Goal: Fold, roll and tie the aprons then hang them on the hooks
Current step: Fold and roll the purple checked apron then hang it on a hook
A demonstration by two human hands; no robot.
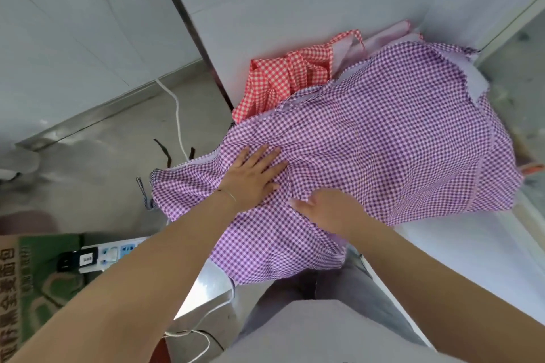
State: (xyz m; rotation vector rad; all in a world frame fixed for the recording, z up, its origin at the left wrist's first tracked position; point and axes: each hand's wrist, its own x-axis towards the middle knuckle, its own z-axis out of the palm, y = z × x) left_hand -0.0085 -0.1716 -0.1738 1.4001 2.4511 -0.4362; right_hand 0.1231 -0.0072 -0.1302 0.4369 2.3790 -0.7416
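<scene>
A purple-and-white checked apron (383, 138) lies spread over the white table (295, 9), its near part hanging off the front edge. My left hand (253, 175) presses flat on the cloth with its fingers straight and spread. Just to the right, my right hand (327, 206) rests on the apron; its thumb points left and its fingers are hidden behind the hand. A red-and-white checked apron (283, 79) lies bunched behind the purple one, partly covered by it. No hooks are in view.
A white power strip (115, 250) with a black plug sits on a cardboard box (29, 283) at lower left. A white cable (177, 115) runs across the grey floor. A glass-topped surface (519, 82) borders the table on the right.
</scene>
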